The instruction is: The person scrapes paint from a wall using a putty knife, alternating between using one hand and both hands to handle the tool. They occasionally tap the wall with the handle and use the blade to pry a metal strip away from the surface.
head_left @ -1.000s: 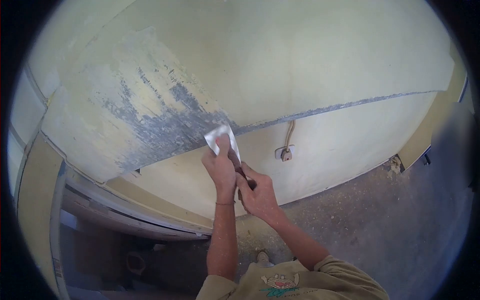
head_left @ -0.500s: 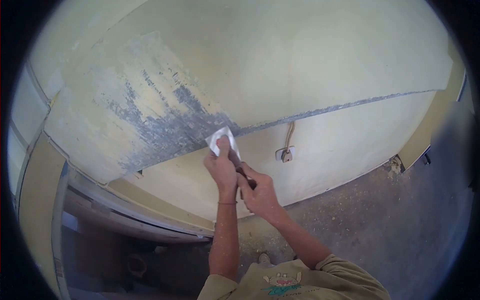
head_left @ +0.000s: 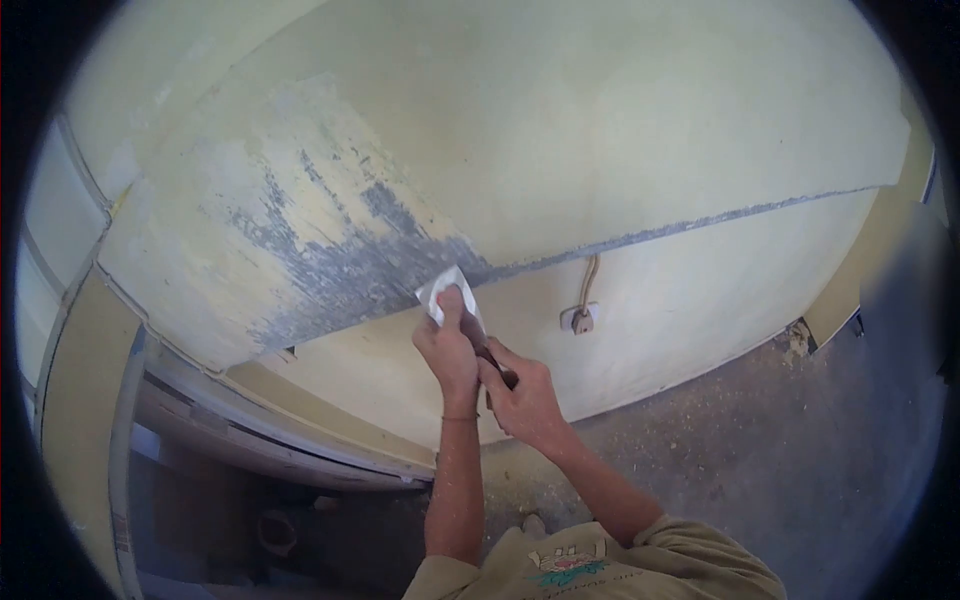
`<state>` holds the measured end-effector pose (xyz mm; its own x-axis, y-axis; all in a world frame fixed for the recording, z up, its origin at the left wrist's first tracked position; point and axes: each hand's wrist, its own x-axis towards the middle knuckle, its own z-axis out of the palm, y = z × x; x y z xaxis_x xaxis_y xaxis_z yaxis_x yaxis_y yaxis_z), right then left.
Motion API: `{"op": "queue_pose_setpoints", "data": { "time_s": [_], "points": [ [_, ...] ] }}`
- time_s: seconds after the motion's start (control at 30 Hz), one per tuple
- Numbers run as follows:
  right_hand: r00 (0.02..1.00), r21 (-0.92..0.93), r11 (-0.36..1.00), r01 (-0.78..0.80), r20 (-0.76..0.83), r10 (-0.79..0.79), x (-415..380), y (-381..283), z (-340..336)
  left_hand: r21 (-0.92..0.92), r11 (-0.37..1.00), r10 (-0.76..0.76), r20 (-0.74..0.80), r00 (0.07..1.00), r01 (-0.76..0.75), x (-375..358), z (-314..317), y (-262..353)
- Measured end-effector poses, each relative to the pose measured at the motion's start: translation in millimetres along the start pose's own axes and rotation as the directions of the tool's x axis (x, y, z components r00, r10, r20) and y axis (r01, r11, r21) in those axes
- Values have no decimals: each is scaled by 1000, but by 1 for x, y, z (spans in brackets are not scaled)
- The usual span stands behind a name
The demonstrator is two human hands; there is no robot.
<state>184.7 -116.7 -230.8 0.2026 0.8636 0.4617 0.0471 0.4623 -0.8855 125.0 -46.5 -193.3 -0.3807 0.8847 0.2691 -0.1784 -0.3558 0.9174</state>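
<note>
Both hands are on one scraper [head_left: 467, 325], which has a broad shiny blade and a brown handle. My left hand [head_left: 447, 350] is closed around it near the blade, thumb pressed along the blade's face. Lower down and to the right, my right hand [head_left: 522, 393] wraps the handle, most of which the fingers hide. The blade's front edge lies right at the lower border of a grey scraped patch [head_left: 365, 270] on the pale painted wall [head_left: 600, 120]. Flaky streaks of old paint show around that patch.
A socket with a plug and cord [head_left: 582, 316] sits on the lower white wall [head_left: 690, 290], right of my hands. The concrete floor [head_left: 720, 440] is strewn with paint flakes. A wooden frame [head_left: 85, 400] stands at the left, beside a dark recess [head_left: 220, 500].
The whole view has shifted a little, so the wall and hands appear slightly lower and further right. Both hands keep their hold on the scraper, its blade still at the grey patch's lower border.
</note>
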Motion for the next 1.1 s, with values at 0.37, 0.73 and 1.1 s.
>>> {"op": "queue_pose_setpoints", "data": {
  "time_s": [0.37, 0.73, 1.1],
  "points": [
    [992, 100, 989, -106, 77, 98, 16, -24, -1, -47, 998, 49, 45, 998, -46, 21, 5, 31],
    [985, 173, 971, -166, 79, 154, 23, -43, 2, -150, 989, -8, 88, 996, 21, 23, 8, 37],
    [978, 141, 972, -189, 115, 173, 16, -36, -6, -22, 997, -75, 32, 997, 76, 4, 8, 30]
  ]
}}
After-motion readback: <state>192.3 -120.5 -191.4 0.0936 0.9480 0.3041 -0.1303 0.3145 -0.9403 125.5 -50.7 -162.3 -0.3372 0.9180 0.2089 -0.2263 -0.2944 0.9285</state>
